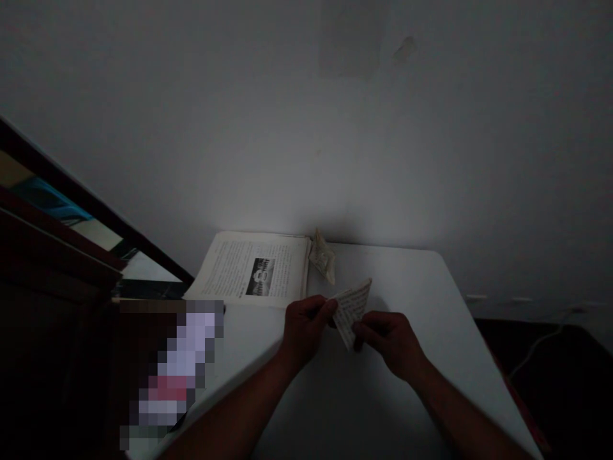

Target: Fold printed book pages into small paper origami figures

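left hand (pixel 306 329) and right hand (pixel 390 342) each pinching a folded printed page (pixel 352 310) above the white counter (pixel 407 287), steadying opposite edges; open book (pixel 253 268) and folded paper piece (pixel 322 257) just behind.

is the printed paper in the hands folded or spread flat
Folded: the small printed paper piece shows a triangular shape with creased edges, pinched between the left hand and right hand.

A white table (pixel 421 300) with a rounded far corner stands against a pale wall. Beyond the spot where the two hands pinch a folded sheet, an open book (pixel 253 268) lies flat on the tabletop, up and to the left of the grip, showing printed text and a dark photograph. Just beside the book's right edge, directly behind the grip, sits a small folded paper piece (pixel 322 257), standing slightly upright.
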### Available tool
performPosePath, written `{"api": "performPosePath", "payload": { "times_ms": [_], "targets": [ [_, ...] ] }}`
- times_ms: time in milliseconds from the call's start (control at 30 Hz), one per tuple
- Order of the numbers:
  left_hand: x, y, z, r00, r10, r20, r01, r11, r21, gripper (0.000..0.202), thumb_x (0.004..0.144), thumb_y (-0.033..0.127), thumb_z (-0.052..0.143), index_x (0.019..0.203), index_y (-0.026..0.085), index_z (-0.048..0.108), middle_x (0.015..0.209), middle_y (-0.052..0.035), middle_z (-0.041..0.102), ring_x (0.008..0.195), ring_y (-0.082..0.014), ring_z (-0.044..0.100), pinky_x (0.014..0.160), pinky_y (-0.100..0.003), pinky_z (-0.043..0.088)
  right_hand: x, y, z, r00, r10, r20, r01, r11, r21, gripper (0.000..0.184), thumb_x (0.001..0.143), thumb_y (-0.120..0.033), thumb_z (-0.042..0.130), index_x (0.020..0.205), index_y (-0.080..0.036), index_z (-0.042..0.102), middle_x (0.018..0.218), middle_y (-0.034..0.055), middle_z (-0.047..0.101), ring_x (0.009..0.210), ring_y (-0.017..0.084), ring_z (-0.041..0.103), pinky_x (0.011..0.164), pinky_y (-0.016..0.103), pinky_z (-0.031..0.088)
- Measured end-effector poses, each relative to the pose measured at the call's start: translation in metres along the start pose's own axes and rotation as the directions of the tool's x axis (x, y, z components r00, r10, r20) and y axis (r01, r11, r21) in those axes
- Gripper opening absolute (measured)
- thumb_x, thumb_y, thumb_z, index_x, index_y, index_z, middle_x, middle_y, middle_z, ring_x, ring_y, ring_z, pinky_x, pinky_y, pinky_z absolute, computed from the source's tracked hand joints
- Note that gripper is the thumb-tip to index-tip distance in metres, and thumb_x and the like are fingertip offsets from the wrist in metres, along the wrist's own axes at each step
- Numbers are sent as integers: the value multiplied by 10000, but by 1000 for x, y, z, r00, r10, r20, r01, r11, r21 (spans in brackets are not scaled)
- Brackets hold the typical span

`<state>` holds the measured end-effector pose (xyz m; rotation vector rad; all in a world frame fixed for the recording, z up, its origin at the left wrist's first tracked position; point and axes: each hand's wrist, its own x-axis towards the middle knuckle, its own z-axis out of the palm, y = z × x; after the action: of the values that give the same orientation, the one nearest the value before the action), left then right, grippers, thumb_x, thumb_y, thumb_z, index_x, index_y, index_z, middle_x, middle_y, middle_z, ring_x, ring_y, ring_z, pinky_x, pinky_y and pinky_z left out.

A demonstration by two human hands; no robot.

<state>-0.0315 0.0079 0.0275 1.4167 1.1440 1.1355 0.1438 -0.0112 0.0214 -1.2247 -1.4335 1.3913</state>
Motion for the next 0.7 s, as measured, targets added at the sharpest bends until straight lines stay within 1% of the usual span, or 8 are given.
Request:
{"api": "performPosePath", "payload": {
  "times_ms": [100, 233, 333, 433, 533, 633, 700],
  "targets": [
    [0, 0, 0, 1000, 4, 9, -3, 1000, -14, 350, 829, 373, 535, 563, 148, 575, 533, 13, 544, 540, -118, 534, 540, -207, 409, -1, -1, 1, 1000, 3, -22, -3, 1000, 1, 272, 746, -390, 634, 569, -183, 642, 537, 1, 634, 522, 135, 581, 519, 240, 447],
    [0, 2, 1, 999, -13, -45, 12, 999, -32, 350, 821, 370, 547, 552, 148, 570, 523, 18, 539, 537, -114, 524, 538, -202, 410, -1, 2, 3, 999, 31, 25, -32, 997, 64, 215, 732, -373, 656, 641, -178, 664, 580, 6, 659, 547, 139, 601, 541, 243, 463],
    [0, 3, 1, 999, -20, -51, 18, 999, -38, 353, 822, 368, 546, 549, 145, 573, 525, 16, 546, 541, -115, 528, 546, -203, 416, -1, 3, 4, 999, 48, 17, -50, 994, 98, 187, 719, -344, 676, 644, -173, 664, 538, -6, 644, 506, 127, 587, 521, 237, 457],
    [-1, 2, 0, 998, -11, -64, 7, 998, -61, 342, 828, 363, 545, 567, 144, 580, 540, 18, 545, 548, -111, 523, 552, -201, 414, -2, 3, 5, 998, 68, 14, -69, 987, 142, 147, 700, -319, 696, 675, -176, 672, 566, -7, 651, 519, 125, 593, 531, 240, 467],
    [-1, -1, 0, 997, -8, -79, 2, 997, -78, 324, 833, 358, 545, 594, 144, 592, 552, 20, 546, 555, -110, 521, 557, -200, 413, -2, 1, 6, 995, 91, 29, -94, 986, 136, 124, 685, -296, 708, 692, -176, 676, 584, -7, 653, 540, 126, 601, 542, 241, 475],
    [-1, -3, 0, 996, -2, -92, -5, 997, -76, 320, 834, 354, 548, 594, 146, 589, 556, 23, 551, 559, -109, 526, 562, -198, 411, -2, -2, 8, 995, 98, -13, -95, 987, 132, 114, 659, -272, 725, 693, -177, 673, 596, -10, 654, 547, 123, 600, 541, 236, 475],
    [0, -3, -1, 994, -5, -105, -3, 997, -80, 324, 833, 352, 550, 585, 147, 584, 553, 24, 550, 557, -108, 526, 560, -196, 408, -2, -3, 10, 995, 99, -11, -97, 985, 140, 124, 642, -256, 735, 718, -178, 676, 638, -6, 667, 575, 124, 605, 563, 240, 479]
  ]
}}
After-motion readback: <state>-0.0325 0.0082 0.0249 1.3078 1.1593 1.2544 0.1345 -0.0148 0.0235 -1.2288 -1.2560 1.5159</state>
